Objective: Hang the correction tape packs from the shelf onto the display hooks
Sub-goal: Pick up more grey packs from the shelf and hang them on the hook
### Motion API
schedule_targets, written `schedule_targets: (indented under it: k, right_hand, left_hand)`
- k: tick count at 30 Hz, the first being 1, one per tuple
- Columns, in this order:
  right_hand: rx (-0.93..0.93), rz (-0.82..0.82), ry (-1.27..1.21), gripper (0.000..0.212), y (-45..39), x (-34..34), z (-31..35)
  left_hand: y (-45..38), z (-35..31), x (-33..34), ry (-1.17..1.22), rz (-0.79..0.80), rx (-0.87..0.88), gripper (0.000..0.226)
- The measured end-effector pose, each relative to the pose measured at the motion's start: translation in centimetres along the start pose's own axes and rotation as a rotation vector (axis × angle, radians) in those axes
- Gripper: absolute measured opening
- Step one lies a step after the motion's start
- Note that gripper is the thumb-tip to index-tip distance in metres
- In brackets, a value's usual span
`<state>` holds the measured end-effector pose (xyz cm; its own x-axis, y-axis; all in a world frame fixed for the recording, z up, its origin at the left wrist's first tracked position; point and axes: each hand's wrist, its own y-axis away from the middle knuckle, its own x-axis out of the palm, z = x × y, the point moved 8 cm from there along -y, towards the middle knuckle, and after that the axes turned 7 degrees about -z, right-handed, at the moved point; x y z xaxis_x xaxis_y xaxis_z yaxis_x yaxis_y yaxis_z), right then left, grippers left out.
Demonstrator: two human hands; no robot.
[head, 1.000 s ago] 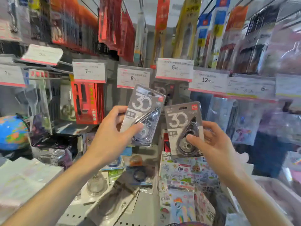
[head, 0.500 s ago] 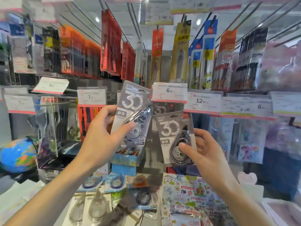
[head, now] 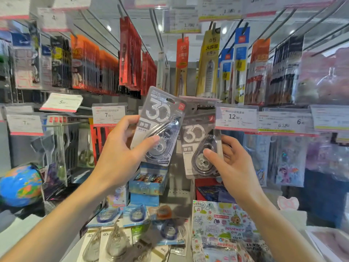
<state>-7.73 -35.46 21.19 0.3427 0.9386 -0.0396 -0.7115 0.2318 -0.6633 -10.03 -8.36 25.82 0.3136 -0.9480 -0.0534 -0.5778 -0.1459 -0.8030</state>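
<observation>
My left hand (head: 120, 154) grips a grey correction tape pack (head: 160, 118) marked "30", tilted to the right, thumb on its clear blister. My right hand (head: 232, 165) holds a second, similar pack (head: 196, 140) from its right side, thumb on the blister; its top sits under a flipped-up price tag (head: 200, 100), and whether it is on a hook is hidden. More correction tape packs (head: 136, 216) lie flat on the shelf (head: 179, 193) below, some blue, some clear.
Rows of hooks carry hanging pens and stationery above and to both sides, with price tags (head: 236, 118) along the front. A globe (head: 20, 186) stands at lower left. Small boxes (head: 149, 180) and a patterned pack (head: 222, 224) rest on the shelf.
Both hands have raised their packs toward the row of price tags. The right pack's top now reaches under the flipped-up tag, and the view has tilted upward.
</observation>
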Motion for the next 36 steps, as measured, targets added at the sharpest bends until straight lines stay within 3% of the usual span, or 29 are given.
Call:
schedule_targets:
  k: [7, 13, 17, 26, 32, 36]
  right_hand:
    - [-0.004, -0.002, -0.017, 0.038, -0.4, 1.0, 0.0]
    - [0.011, -0.082, 0.042, 0.062, -0.7, 1.2, -0.6]
    - [-0.012, -0.117, 0.148, 0.06, -1.2, 1.7, -1.4]
    - [0.144, -0.156, 0.26, 0.054, -6.1, 3.9, -6.6]
    - [0.229, -0.087, 0.485, 0.052, -8.8, 5.2, -9.0]
    - [0.289, -0.054, 0.444, 0.041, -9.3, 5.1, -9.9]
  left_hand:
    - [0.1, 0.9, -0.4, -0.01, 0.0, -0.012, 0.032]
    - [0.2, 1.7, -0.6, -0.009, 0.002, -0.036, 0.03]
    - [0.2, 3.0, -0.5, -0.032, -0.001, -0.085, 0.031]
    - [-0.6, 4.7, 0.0, -0.077, -0.008, -0.149, 0.03]
    - [-0.7, 5.3, 0.4, -0.113, 0.026, -0.144, 0.029]
    - [-0.6, 5.5, 0.5, -0.115, 0.034, -0.143, 0.029]
